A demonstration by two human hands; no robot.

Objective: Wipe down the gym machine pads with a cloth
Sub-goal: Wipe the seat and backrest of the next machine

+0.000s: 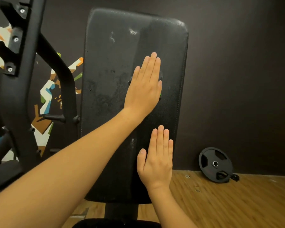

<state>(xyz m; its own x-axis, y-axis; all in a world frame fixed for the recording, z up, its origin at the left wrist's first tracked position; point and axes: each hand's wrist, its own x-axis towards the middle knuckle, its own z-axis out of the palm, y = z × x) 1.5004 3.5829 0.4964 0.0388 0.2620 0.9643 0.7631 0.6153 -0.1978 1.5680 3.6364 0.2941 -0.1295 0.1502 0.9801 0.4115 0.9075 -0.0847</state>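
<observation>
A tall black backrest pad (109, 63) fills the middle of the view, with damp streaks and small white specks on its surface. My left hand (144, 86) lies flat on the pad's right half, fingers straight and pointing up. It presses a dark cloth (161, 76) against the pad; only the cloth's edges show around the hand, with a green bit at the lower right. Lower on the pad, my right hand (156, 158) rests flat with its fingers straight and holds nothing.
A black machine frame (23, 79) with bolts and an adjustment pin stands at the left. A black weight plate (215, 164) leans against the dark wall on the wooden floor (237, 203) at the right. A black seat pad (115, 223) shows at the bottom edge.
</observation>
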